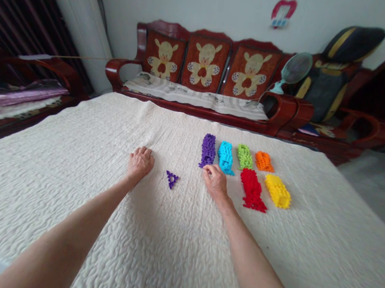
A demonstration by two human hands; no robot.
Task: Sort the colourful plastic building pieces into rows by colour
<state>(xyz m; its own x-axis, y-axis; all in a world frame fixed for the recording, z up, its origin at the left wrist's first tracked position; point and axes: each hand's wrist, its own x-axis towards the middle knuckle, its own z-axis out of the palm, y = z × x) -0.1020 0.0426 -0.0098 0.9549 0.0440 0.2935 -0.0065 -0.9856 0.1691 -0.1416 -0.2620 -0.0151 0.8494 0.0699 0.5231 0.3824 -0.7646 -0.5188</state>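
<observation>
My left hand (pixel 141 162) rests palm down on the quilted cover, its fingers lying on the cloth and holding nothing. Beside it, a single purple triangular plastic piece (pixel 172 179) with toothed edges lies flat. My right hand (pixel 215 180) is at the near end of a row of purple triangular pieces (pixel 208 148), thumb and finger pinched at the corner of the end piece. Just right of that row are similar rows in light blue (pixel 225 155) and green (pixel 245 157). A red row (pixel 253 189) lies right of my right hand.
An orange row (pixel 264 161) and a yellow row (pixel 278 191) lie farther right on the cream quilted cover (pixel 168 242). Beyond its far edge stands a wooden sofa (pixel 200 103) with bear cushions (pixel 204 62). A fan (pixel 296 68) stands behind, at right.
</observation>
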